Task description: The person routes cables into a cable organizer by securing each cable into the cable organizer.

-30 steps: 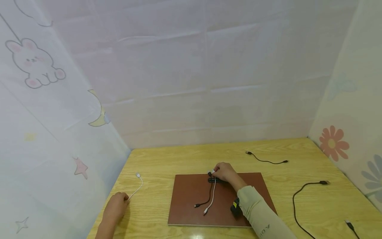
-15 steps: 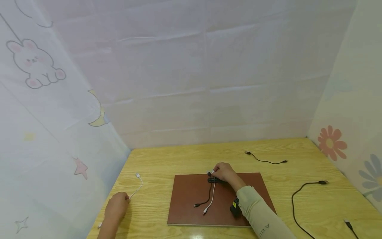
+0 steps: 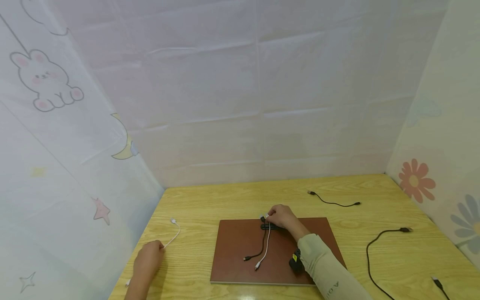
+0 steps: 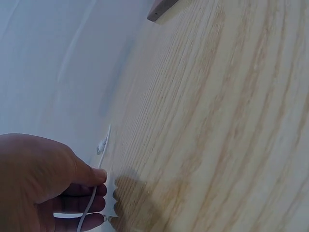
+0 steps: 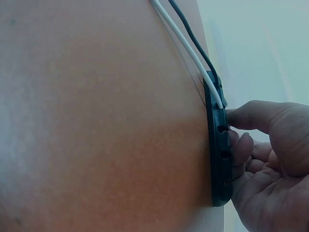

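On the bench, yellowish with streaked wood grain, I list the following.

Item: one brown board, rectangular, smooth-faced, with a pale front edge.

Item: one cable holder, a narrow black bar with rounded ends and small round notches, at the board's far edge.

Item: one white cable, thin and round, its cord lying in a notch of the holder. The right hand pinches it at its plug end, just behind the holder, the fingers curled.

Item: one black cable, thin, set in the holder beside the white one; the slim loose ends of both lie on the board towards the near side.

Item: one white cord, slender and bowed, left of the board. The left hand grasps it between thumb and fingers; a pale plug end shows beside the left forearm.

Item: three dark leads on the right: one short and wavy, one long and curved, one partly out of view.

Item: one pale green fabric sleeve on the right arm, lettered, a blocky black device beside its cuff.

Item: one creased pale sheet behind.
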### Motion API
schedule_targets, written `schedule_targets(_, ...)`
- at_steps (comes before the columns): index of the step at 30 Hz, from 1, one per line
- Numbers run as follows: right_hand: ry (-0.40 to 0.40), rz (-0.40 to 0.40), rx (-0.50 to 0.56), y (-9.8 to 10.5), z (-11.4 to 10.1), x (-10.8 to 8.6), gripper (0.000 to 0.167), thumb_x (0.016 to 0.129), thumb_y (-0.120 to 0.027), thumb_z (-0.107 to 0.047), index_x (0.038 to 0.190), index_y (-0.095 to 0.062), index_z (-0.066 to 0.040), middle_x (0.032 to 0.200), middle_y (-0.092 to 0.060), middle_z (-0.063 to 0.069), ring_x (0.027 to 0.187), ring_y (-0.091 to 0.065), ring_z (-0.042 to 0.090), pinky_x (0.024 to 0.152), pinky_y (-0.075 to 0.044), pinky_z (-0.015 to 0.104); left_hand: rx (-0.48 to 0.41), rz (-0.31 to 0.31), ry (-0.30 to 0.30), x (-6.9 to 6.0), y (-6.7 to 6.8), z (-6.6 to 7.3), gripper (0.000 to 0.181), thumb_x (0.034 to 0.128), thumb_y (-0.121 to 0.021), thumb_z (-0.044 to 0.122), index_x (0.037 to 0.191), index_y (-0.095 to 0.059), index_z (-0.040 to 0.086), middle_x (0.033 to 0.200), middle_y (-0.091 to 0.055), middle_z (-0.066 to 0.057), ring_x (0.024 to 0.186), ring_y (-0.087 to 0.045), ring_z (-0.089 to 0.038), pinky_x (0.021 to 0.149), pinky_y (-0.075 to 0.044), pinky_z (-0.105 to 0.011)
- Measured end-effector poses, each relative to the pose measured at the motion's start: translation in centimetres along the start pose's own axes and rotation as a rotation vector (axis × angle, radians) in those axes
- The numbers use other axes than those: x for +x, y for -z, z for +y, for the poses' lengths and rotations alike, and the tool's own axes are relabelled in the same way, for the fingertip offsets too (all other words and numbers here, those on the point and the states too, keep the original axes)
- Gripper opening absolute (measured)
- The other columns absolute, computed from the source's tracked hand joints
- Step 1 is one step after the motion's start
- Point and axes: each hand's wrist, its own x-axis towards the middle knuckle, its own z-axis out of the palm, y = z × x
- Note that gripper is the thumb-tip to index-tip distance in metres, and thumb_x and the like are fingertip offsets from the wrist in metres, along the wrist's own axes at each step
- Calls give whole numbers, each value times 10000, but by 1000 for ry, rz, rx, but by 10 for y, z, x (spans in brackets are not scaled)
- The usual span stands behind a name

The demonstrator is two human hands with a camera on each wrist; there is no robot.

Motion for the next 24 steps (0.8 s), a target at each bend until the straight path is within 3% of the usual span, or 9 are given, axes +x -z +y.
schedule_targets(3,3,5,6,1,1,-1,217,920,-723,-214,1047,-735,-39,1039,-695,104,867,-622,230,750,-541,401,-22,-3,-4,-1,-3,3,105,958,-658,68,995,-690,-25,895,-707,-93,741,-662,-216,630,-563,-403)
schedule_targets(11,-12,-8,31,3,2,-3,176,953,-673,-217,996,-743,-62,946,-688,65,734,-600,178,658,-515,343,-34,71,-25,-4,-4,10,104,974,-656,95,993,-698,1,864,-699,-68,645,-629,-172,539,-533,-359)
schedule_targets(17,-28,7,63,3,0,-5,304,968,-659,-217,1168,-679,12,1002,-687,114,678,-631,162,670,-535,355,-50,143,-48,-6,-1,17,115,976,-648,86,1012,-695,-12,888,-698,-95,664,-644,-192,532,-533,-363)
schedule_targets(24,-17,50,91,7,-4,-8,372,965,-655,-191,1241,-623,56,855,-677,85,648,-634,165,695,-540,380,-59,210,-88,-7,6,30,148,985,-639,96,1051,-687,-27,903,-688,-92,706,-651,-204,555,-534,-364)
